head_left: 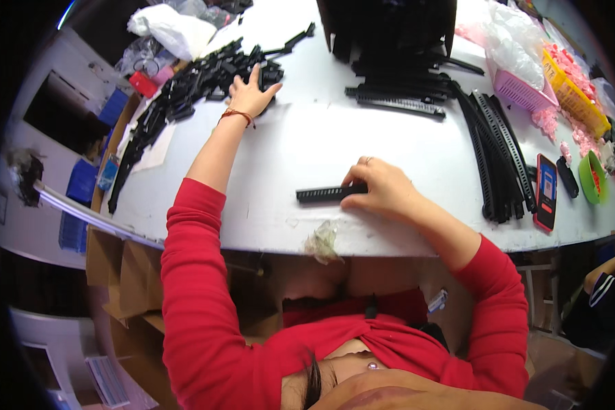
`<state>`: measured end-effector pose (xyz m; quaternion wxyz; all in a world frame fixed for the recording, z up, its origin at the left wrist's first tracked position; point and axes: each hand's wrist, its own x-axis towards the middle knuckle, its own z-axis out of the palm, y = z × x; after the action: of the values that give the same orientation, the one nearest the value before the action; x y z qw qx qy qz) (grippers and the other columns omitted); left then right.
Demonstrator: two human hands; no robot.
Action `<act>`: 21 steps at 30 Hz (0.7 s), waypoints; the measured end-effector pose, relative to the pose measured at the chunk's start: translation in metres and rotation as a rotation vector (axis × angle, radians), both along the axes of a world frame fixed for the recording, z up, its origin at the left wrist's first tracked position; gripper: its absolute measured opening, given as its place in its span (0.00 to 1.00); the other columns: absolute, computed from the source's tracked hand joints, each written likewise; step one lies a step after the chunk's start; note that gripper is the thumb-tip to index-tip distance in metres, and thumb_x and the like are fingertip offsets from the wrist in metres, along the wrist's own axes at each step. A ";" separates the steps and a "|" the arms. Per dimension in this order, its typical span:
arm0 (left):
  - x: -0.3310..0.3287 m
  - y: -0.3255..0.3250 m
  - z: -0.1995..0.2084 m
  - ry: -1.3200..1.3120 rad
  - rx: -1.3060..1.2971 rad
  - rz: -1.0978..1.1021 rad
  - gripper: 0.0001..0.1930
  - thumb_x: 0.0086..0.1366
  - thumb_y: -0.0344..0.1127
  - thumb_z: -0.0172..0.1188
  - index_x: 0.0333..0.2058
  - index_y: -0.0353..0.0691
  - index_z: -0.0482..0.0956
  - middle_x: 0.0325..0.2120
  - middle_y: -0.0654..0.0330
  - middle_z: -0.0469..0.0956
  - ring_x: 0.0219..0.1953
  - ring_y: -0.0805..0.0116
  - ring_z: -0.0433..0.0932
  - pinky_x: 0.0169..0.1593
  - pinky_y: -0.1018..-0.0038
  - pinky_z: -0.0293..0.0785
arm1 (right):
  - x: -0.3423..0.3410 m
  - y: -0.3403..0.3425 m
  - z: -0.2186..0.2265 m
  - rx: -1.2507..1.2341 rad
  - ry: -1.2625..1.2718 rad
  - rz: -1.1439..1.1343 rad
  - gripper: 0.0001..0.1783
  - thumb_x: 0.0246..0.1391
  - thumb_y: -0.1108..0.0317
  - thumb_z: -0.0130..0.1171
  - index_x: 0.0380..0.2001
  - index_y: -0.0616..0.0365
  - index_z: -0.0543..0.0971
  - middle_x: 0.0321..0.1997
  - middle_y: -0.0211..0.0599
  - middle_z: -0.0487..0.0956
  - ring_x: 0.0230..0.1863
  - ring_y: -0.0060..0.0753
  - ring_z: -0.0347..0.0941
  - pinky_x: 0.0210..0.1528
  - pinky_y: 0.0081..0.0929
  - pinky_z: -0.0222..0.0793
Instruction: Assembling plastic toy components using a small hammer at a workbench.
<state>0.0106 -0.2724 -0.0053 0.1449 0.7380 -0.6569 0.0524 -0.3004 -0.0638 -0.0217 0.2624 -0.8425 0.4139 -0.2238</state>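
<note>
My right hand (pixel 386 189) grips one end of a short black slotted plastic strip (pixel 321 195), thumb on the near side and fingers over the far side. The strip lies crosswise near the table's front edge. At the far left, my left hand (pixel 250 97) is stretched out with its fingers spread at the right edge of a pile of black plastic parts (pixel 197 85). Some dark parts lie under and beside that palm, partly hidden by it. A crumpled clear plastic scrap (pixel 323 241) sits just nearer than the strip.
The white table (pixel 301 147) also carries stacked black slotted strips (pixel 400 85) before a dark box (pixel 389 27), and more long strips (pixel 495 157) at right. Beyond them are a phone (pixel 546 191), a green bowl (pixel 592 178), a pink basket (pixel 523 92) and a yellow basket (pixel 574 96).
</note>
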 end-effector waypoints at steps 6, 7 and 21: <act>0.065 -0.073 -0.018 0.211 0.196 0.115 0.52 0.48 0.84 0.47 0.69 0.65 0.54 0.68 0.36 0.49 0.69 0.35 0.49 0.68 0.47 0.48 | 0.004 0.003 0.000 0.018 0.036 0.113 0.19 0.44 0.55 0.70 0.36 0.53 0.79 0.40 0.40 0.76 0.47 0.43 0.73 0.48 0.37 0.72; 0.061 -0.078 -0.015 0.260 0.248 0.079 0.52 0.48 0.84 0.47 0.69 0.64 0.55 0.67 0.35 0.51 0.69 0.36 0.50 0.69 0.48 0.48 | 0.003 0.006 -0.001 -0.006 0.048 0.117 0.19 0.44 0.54 0.70 0.36 0.53 0.79 0.40 0.40 0.76 0.48 0.43 0.72 0.48 0.37 0.72; -0.012 0.044 -0.017 0.162 0.028 -0.424 0.31 0.59 0.64 0.60 0.53 0.49 0.80 0.60 0.51 0.69 0.62 0.53 0.67 0.65 0.57 0.57 | -0.012 -0.017 0.004 0.116 0.094 0.019 0.19 0.41 0.57 0.70 0.37 0.53 0.82 0.40 0.43 0.79 0.45 0.48 0.76 0.47 0.39 0.72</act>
<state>-0.0017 -0.2280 -0.0219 0.1948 0.5872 -0.7842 -0.0479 -0.3124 -0.0808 -0.0177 0.2930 -0.8393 0.4302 -0.1572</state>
